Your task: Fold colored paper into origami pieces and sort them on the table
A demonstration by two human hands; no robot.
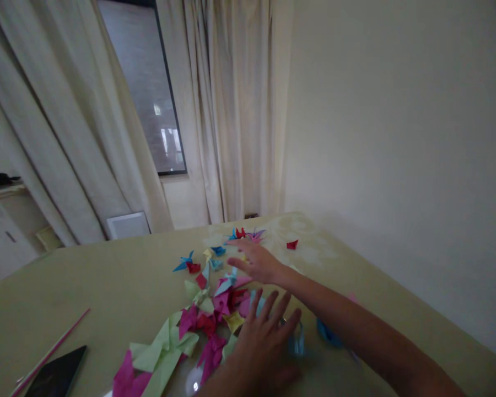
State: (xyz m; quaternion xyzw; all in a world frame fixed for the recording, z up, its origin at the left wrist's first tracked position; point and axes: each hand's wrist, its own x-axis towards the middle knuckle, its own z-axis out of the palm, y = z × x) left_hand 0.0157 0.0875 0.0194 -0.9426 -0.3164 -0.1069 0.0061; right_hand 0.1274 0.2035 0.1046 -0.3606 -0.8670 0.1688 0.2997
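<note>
A heap of folded paper figures (215, 300) in pink, red, blue, green and yellow lies on the pale green table (107, 281). My left hand (264, 344) rests flat on the near part of the heap, fingers spread, holding nothing. My right hand (258, 262) reaches across to the far side, fingers extended over blue and pink pieces, palm down. Whether it pinches a piece is not visible. More folded figures (248, 235) sit beyond it, and a single red piece (292, 244) lies to the right. Green paper strips (161, 353) trail off the heap at the near left.
A dark tablet or phone (58, 375) and a thin pink stick (52, 353) lie at the table's near left. Curtains (231, 110) and a window (149, 94) stand behind the table. A plain wall (397, 138) runs along the right side.
</note>
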